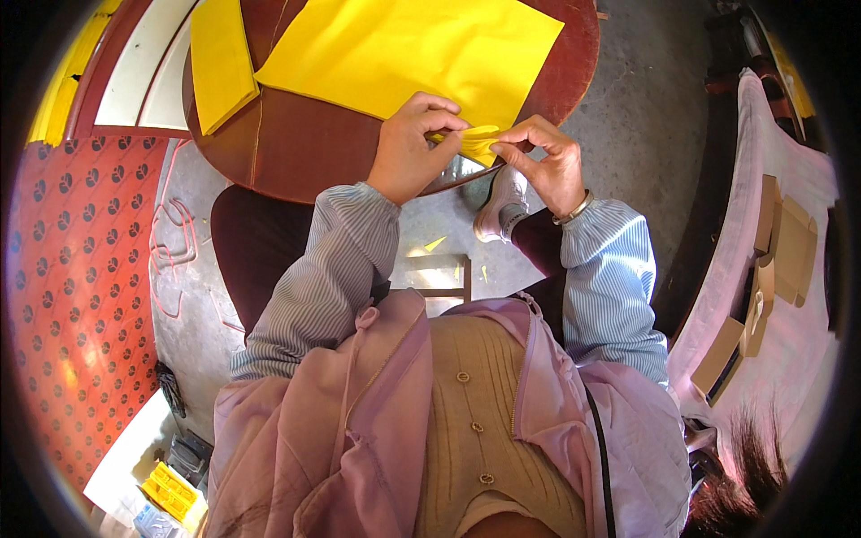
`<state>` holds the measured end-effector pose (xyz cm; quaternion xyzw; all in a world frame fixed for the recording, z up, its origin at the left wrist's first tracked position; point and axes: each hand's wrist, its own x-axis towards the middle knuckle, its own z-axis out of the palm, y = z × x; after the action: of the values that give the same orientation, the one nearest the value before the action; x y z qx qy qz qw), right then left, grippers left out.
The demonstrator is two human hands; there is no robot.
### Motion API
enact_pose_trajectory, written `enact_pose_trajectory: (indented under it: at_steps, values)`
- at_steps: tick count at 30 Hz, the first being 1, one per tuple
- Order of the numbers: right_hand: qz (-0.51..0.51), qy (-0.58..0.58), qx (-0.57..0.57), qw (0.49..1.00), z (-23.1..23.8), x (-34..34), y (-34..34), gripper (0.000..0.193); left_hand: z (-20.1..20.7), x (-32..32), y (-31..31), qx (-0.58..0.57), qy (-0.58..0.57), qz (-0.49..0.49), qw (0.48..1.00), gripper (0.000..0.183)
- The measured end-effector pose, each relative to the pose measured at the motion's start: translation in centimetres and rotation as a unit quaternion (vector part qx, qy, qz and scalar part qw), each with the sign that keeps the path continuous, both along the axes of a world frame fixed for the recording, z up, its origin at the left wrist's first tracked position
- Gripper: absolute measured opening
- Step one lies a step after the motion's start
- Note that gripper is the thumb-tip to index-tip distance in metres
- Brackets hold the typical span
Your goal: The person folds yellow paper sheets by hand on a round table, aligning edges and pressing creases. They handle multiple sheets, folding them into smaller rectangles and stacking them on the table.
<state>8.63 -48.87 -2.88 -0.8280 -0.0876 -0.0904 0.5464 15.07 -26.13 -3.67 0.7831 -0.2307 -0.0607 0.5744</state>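
Observation:
A large sheet of yellow fabric (404, 54) lies over a dark red round table (314, 148), and its near corner is gathered up at the table's front edge. My left hand (414, 143) pinches the bunched folds of that corner between thumb and fingers. Just to the right, my right hand (549, 161) grips the same corner with thumb and forefinger, so a short ruffled stretch shows between the two hands. To the left on the tabletop rests a folded stack of yellow fabric (220, 67).
Red patterned sheeting (85, 269) covers a surface at the left. Opened cardboard boxes (789, 251) sit on a pink cloth-covered surface (726, 269) at the right. A pinkish cord (184, 233) lies on the grey floor (628, 99). Yellow items (170, 493) are at lower left.

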Motion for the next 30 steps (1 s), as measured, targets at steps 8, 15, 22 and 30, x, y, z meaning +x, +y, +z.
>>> enact_pose_trajectory:
  at_steps: [8, 15, 22, 30]
  values:
    - [-0.001, -0.008, -0.001, 1.0, -0.11, 0.02, 0.05, 0.014, -0.04, -0.4, -0.34, -0.008, -0.008, 0.003, 1.0, 0.016]
    - [0.006, -0.009, 0.021, 1.0, -0.33, -0.1, 0.04, 0.02, 0.02, -0.38, -0.61, -0.002, -0.009, 0.033, 0.999, 0.015]
    - [0.003, -0.023, -0.012, 1.0, 0.03, -0.11, 0.05, 0.012, -0.08, -0.38, -0.57, -0.006, -0.009, 0.033, 0.999, 0.013]
    - [-0.017, 0.01, 0.007, 1.0, -0.11, 0.0, 0.2, 0.012, 0.13, -0.28, 0.04, -0.008, -0.025, -0.005, 1.0, 0.013]
